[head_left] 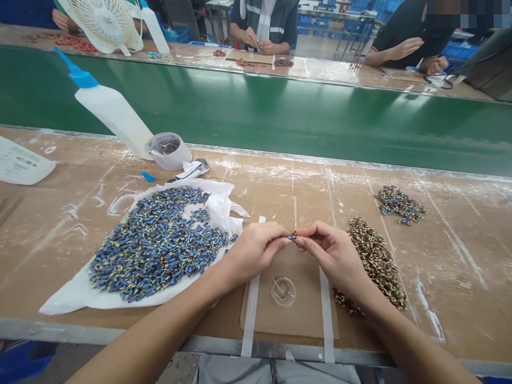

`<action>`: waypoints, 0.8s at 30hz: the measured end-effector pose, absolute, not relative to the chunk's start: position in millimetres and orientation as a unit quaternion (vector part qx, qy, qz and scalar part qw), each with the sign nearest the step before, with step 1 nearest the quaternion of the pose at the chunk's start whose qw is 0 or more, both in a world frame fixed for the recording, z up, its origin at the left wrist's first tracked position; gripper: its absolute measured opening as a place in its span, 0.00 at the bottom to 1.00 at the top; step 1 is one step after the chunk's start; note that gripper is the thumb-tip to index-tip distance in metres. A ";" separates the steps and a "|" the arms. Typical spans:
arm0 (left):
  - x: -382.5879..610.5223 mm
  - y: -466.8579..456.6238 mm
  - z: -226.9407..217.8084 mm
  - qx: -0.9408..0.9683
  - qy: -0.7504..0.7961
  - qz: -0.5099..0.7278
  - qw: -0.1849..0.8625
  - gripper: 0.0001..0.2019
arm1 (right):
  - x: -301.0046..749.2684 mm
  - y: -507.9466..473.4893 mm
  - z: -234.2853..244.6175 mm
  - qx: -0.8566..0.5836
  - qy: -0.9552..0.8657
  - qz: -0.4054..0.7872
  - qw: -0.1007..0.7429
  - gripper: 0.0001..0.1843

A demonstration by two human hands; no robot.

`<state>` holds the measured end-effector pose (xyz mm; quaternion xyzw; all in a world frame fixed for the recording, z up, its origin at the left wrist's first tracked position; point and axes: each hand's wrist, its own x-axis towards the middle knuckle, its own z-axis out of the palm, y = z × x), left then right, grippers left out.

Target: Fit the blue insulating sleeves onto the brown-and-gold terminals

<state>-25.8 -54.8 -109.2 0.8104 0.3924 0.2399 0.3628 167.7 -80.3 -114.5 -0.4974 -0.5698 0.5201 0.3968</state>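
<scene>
Best done over the cardboard-covered bench (276, 186), without brushing the heap of small blue-and-yellow pieces (160, 245) at left or the narrower brown-and-cream heap (376, 261) at right. Angled inward from the near edge along both forearms (192, 298), with left hand (256, 248) and right hand (334, 250) meeting tip to tip, beyond the clear round dish (295, 293). Pinched nearly closed, thumb to forefinger on each side, around a tiny blue-and-dark piece (293, 237) between the fingertips; impossible to tell whether one part or two. Probably best to press lightly, aligning squarely and bracing both wrists.
</scene>
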 end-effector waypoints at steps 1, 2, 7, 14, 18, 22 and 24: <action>-25.9 -54.7 -110.5 0.821 0.383 0.236 0.350 0.08 | 167.5 -80.6 -115.0 -0.497 -0.572 0.519 0.396 0.06; -25.7 -54.8 -111.5 0.830 0.376 0.233 0.340 0.08 | 167.3 -80.5 -115.6 -0.496 -0.571 0.520 0.395 0.06; -23.8 -57.0 -112.3 0.835 0.376 0.225 0.334 0.11 | 168.6 -76.4 -118.2 -0.485 -0.543 0.564 0.389 0.08; -23.7 -56.2 -115.4 0.831 0.372 0.229 0.344 0.14 | 171.9 -77.2 -120.1 -0.481 -0.535 0.582 0.379 0.07; -23.6 -56.8 -122.7 0.842 0.362 0.238 0.322 0.13 | 171.3 -80.2 -127.6 -0.471 -0.557 0.574 0.372 0.07; -21.8 -58.8 -130.8 0.857 0.364 0.219 0.292 0.11 | 169.7 -81.7 -135.0 -0.446 -0.570 0.589 0.360 0.08; -20.3 -59.9 -133.1 0.858 0.369 0.207 0.292 0.10 | 168.8 -82.0 -137.1 -0.446 -0.571 0.590 0.356 0.08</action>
